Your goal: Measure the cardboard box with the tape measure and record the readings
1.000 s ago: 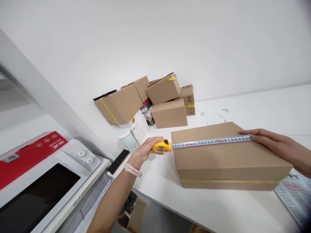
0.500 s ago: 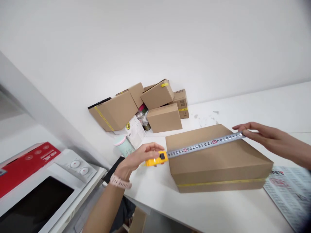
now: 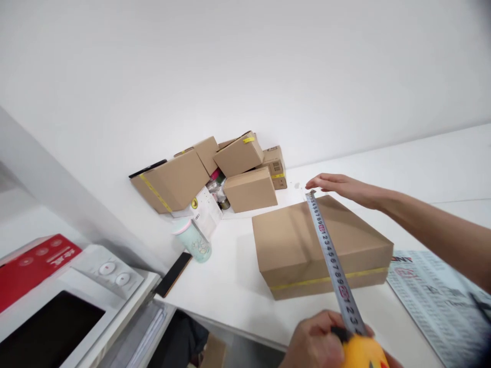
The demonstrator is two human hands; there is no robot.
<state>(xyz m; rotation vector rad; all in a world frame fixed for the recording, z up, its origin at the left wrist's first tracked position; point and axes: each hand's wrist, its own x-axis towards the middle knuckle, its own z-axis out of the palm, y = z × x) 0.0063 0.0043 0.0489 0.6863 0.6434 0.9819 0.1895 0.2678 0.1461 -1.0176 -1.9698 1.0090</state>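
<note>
My left hand (image 3: 318,342) is closed around the yellow case of a tape measure (image 3: 364,352) at the bottom edge of the view. Its silver blade (image 3: 333,260) runs away from me across the top of a closed cardboard box (image 3: 284,240) and hangs out past the near side. At the box's far edge, my right hand (image 3: 341,188) has its fingertips at the blade's free end, fingers fairly straight. The thumb there is mostly hidden. A strip of yellow tape goes along the box's near side.
Several cardboard boxes (image 3: 251,189) are piled against the wall. A mint-green tumbler (image 3: 195,244) and a dark flat object (image 3: 174,273) sit at the white table's left end. A microwave (image 3: 76,306) stands at left; a printed sheet (image 3: 433,296) lies at right.
The blade has swung from lying left-to-right to running front-to-back over the box. My left hand came down and right towards me; my right hand moved left to the far edge.
</note>
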